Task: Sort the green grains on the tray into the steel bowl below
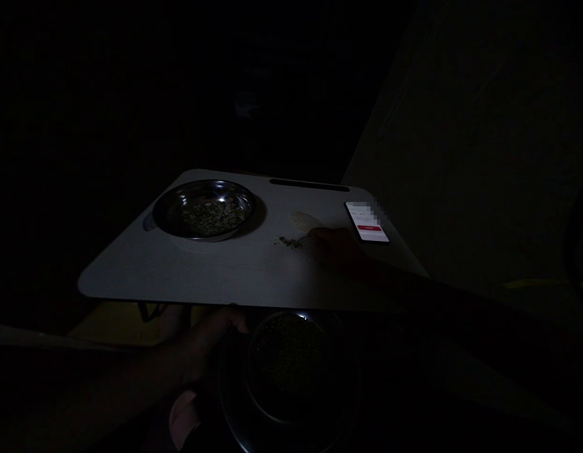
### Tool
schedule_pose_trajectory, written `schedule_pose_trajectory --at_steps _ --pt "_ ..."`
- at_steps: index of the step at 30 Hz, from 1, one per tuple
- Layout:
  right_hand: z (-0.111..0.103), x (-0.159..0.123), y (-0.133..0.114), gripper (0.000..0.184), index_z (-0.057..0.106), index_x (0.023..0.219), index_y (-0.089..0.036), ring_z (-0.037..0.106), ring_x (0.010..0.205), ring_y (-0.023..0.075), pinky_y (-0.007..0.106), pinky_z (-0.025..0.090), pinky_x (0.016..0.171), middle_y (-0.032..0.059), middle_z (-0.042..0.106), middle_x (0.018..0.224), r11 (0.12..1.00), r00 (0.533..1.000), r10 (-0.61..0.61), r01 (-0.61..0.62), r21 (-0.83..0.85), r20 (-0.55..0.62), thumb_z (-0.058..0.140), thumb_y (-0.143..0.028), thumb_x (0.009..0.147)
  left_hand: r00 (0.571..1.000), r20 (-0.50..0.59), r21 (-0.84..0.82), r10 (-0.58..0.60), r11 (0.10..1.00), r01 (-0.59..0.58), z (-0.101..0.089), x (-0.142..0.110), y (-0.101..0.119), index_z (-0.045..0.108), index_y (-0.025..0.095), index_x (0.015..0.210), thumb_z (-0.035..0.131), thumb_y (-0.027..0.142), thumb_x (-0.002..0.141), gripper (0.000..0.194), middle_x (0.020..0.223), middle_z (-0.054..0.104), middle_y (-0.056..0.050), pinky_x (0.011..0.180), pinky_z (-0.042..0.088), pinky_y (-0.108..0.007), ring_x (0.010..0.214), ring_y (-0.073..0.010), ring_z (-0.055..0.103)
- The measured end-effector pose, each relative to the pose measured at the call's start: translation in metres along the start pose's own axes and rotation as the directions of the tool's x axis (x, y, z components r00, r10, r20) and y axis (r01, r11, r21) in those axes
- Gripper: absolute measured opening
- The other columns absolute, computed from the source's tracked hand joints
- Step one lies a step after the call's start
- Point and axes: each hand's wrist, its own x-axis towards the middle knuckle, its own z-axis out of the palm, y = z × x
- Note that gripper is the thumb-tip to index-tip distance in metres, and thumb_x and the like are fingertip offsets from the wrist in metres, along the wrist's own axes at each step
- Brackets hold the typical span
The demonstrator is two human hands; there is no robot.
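The scene is very dark. Below the table's near edge, my left hand (222,322) is closed at the rim of a metal bowl (232,409). Green beans (291,352), possibly mung beans, lie inside it, seemingly in an inner bowl. Over the tabletop, my right hand (336,246) has its fingers curled at a small pile of greenish bits (290,242); whatever they pinch is hidden. Just beyond the fingers is a flat patch of pale grains (305,220). A wide steel bowl (204,236) at the table's left holds mixed green and pale grains (214,217).
The white folding table (187,274) has rounded corners and a dark slot (310,185) along its far edge. A lit phone (370,229) lies on the right side, near my right wrist. A wall (484,157) rises at right.
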Motion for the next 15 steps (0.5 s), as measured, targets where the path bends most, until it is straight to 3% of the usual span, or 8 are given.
schedule_pose_trajectory --at_steps 6,15 --pt "-0.0035 -0.0015 0.0016 0.03 0.057 0.093 -0.016 0.055 0.075 0.0137 0.025 0.039 0.066 0.0044 0.062 0.087 0.999 0.999 0.031 -0.03 0.034 -0.04 0.034 -0.019 0.075 1.0 0.012 -0.057 -0.026 0.998 0.026 0.0023 -0.0028 0.0029 0.053 0.016 0.049 0.05 0.017 0.051 0.004 0.049 0.056 -0.004 0.048 0.042 -0.028 0.048 -0.0164 0.052" --pt "0.0 -0.003 -0.0015 0.028 0.058 0.091 -0.018 0.055 0.067 0.0128 0.023 0.039 0.06 0.0035 0.062 0.082 1.0 1.0 0.004 -0.004 -0.012 0.021 0.034 -0.02 0.075 0.999 0.017 -0.072 -0.041 0.997 0.042 0.0011 -0.0018 0.0017 0.052 0.016 0.047 0.05 0.017 0.051 0.005 0.047 0.055 -0.005 0.044 0.041 -0.028 0.045 -0.0161 0.051"
